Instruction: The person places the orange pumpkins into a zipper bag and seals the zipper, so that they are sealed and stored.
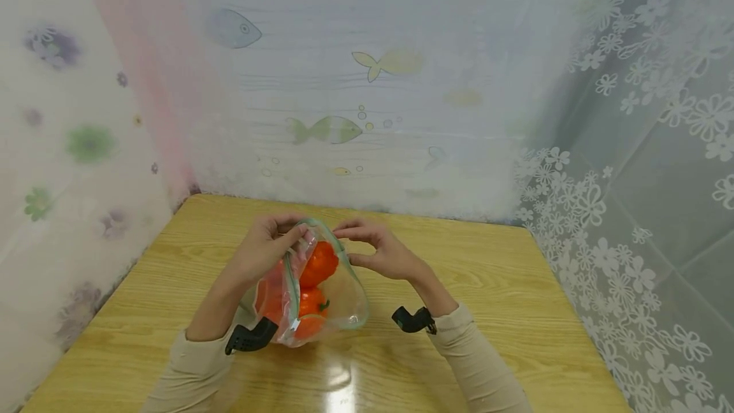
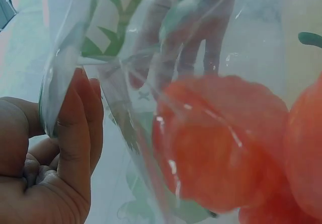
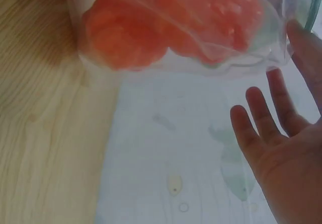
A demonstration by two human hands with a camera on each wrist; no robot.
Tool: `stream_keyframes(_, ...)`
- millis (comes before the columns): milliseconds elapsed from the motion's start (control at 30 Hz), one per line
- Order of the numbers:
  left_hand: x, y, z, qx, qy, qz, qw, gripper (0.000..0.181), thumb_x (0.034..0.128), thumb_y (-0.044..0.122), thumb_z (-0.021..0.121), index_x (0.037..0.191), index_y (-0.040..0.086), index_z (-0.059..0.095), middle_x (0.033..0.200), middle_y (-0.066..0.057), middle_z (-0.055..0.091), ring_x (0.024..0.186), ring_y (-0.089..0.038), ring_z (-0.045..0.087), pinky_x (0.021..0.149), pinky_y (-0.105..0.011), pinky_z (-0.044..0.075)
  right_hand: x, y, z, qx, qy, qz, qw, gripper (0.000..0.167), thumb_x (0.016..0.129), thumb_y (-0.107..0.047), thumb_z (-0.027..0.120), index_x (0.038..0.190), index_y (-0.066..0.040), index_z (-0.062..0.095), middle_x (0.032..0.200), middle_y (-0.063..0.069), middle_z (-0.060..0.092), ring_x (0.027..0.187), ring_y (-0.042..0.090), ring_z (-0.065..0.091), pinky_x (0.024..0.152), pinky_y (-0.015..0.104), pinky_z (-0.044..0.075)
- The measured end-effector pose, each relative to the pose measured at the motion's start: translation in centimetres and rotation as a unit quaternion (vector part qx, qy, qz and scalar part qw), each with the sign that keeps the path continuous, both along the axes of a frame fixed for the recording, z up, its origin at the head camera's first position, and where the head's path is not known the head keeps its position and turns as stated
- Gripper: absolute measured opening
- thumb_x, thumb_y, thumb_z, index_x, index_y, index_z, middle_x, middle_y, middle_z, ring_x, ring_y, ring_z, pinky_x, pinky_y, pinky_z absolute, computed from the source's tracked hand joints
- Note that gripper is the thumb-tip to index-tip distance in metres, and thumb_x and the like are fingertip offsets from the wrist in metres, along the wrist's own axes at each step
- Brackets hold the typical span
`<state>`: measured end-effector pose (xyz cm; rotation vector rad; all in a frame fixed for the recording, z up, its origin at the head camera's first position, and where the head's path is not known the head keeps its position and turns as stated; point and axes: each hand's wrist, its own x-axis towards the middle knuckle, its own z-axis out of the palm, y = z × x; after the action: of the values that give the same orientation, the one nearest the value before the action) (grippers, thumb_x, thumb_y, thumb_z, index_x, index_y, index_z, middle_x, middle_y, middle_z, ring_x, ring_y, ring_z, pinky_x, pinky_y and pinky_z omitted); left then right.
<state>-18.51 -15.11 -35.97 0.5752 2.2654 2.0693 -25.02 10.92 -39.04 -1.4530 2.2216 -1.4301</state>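
Note:
A clear zip-lock bag [image 1: 352, 301] with green edging stands on the table, its mouth spread apart. Inside it are several glossy orange-red, lobed vegetables [image 1: 312, 303] that look like bell peppers; a green stem shows on one. My left hand [image 1: 269, 244] pinches one side of the bag's mouth between thumb and fingers, as the left wrist view also shows. At the opposite side, my right hand [image 1: 381, 250] has its fingers extended and spread, fingertips at the bag's edge. Through the plastic, the left wrist view shows the right hand's fingers [image 2: 188, 58] behind the bag.
The bag stands on a light wood-grain table [image 1: 482, 273]. Behind it hangs a pale curtain with fish prints [image 1: 338, 129], and a flower-patterned sheet [image 1: 619, 266] borders the right side. Each wrist wears a black camera mount [image 1: 252, 336].

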Motion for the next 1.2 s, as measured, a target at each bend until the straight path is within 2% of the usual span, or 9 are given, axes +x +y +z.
stream_keyframes(200,0.1,-0.1,0.0,-0.020,0.025,0.007,0.9995,0.027,0.1061,0.007,0.053,0.121,-0.014,0.062,0.089,-0.001,0.069,0.067,-0.012,0.064,0.055,-0.024,0.057,0.6,-0.3,0.0,-0.012,-0.023,0.039,0.9989,0.043,0.095,-0.008,0.072,0.136,0.000,0.064,0.144,0.014,0.054,0.136,0.027,0.047,0.112,0.046,0.046)
stream_keyframes(267,0.1,0.0,0.0,-0.026,0.022,0.014,0.9993,0.027,0.1062,0.007,0.054,0.122,-0.013,0.062,0.090,-0.001,0.069,0.068,-0.011,0.064,0.056,-0.023,0.057,0.8,-0.5,-0.3,-0.029,-0.023,0.043,0.9984,0.039,0.094,-0.007,0.073,0.131,0.001,0.067,0.142,0.015,0.055,0.134,0.027,0.048,0.110,0.049,0.048)
stream_keyframes(400,0.3,0.2,0.2,-0.017,0.000,0.011,0.9998,0.028,0.1069,0.008,0.053,0.124,-0.012,0.061,0.091,-0.002,0.068,0.065,-0.011,0.063,0.052,-0.025,0.057,1.2,-1.3,-1.2,-0.071,-0.028,0.052,0.9957,0.029,0.092,0.001,0.073,0.121,0.006,0.070,0.136,0.021,0.058,0.131,0.030,0.053,0.109,0.047,0.050)
stream_keyframes(533,0.4,0.3,0.4,-0.005,-0.012,0.002,0.9999,0.029,0.1077,0.009,0.051,0.126,-0.011,0.060,0.092,-0.004,0.068,0.061,-0.012,0.062,0.050,-0.027,0.058,1.7,-2.0,-2.1,-0.101,-0.032,0.049,0.9932,0.018,0.093,0.007,0.068,0.111,0.006,0.071,0.131,0.025,0.061,0.130,0.033,0.057,0.112,0.044,0.048)
stream_keyframes(733,0.5,0.3,0.4,-0.012,-0.001,-0.001,0.9999,0.026,0.1068,0.008,0.052,0.123,-0.011,0.061,0.091,-0.005,0.068,0.061,-0.013,0.063,0.050,-0.028,0.058,2.4,-2.3,-2.5,-0.125,-0.025,0.025,0.9915,0.004,0.098,0.002,0.064,0.100,0.000,0.067,0.119,0.025,0.066,0.123,0.030,0.062,0.112,0.046,0.048)
stream_keyframes(833,0.4,0.2,0.3,-0.015,0.006,0.000,0.9999,0.026,0.1066,0.007,0.053,0.122,-0.012,0.062,0.090,-0.004,0.068,0.062,-0.013,0.063,0.050,-0.028,0.058,2.7,-2.1,-2.4,-0.132,-0.033,0.026,0.9903,0.006,0.100,0.000,0.063,0.103,0.001,0.067,0.117,0.026,0.066,0.122,0.027,0.063,0.111,0.048,0.048)
stream_keyframes(1000,0.3,0.1,0.4,-0.015,0.007,0.004,0.9999,0.030,0.1074,0.009,0.052,0.126,-0.014,0.059,0.090,-0.002,0.069,0.063,-0.014,0.064,0.050,-0.030,0.058,3.1,-1.4,-2.0,-0.141,-0.075,0.042,0.9862,0.018,0.103,-0.003,0.059,0.115,0.008,0.065,0.121,0.031,0.062,0.123,0.023,0.062,0.112,0.049,0.047)
stream_keyframes(1100,0.4,0.0,0.4,-0.017,0.004,0.005,0.9998,0.031,0.1077,0.010,0.051,0.128,-0.013,0.059,0.090,-0.001,0.069,0.065,-0.014,0.065,0.050,-0.030,0.058,3.2,-1.0,-1.7,-0.147,-0.087,0.044,0.9843,0.022,0.105,-0.006,0.056,0.117,0.012,0.062,0.122,0.033,0.060,0.120,0.025,0.063,0.111,0.045,0.049)
stream_keyframes(1200,0.4,0.0,0.5,-0.015,-0.001,0.003,0.9999,0.031,0.1079,0.011,0.051,0.128,-0.011,0.059,0.091,-0.001,0.069,0.066,-0.014,0.065,0.050,-0.031,0.058,3.3,-0.7,-1.5,-0.153,-0.081,0.038,0.9841,0.022,0.105,-0.007,0.056,0.115,0.012,0.062,0.120,0.033,0.061,0.117,0.030,0.064,0.109,0.042,0.051)
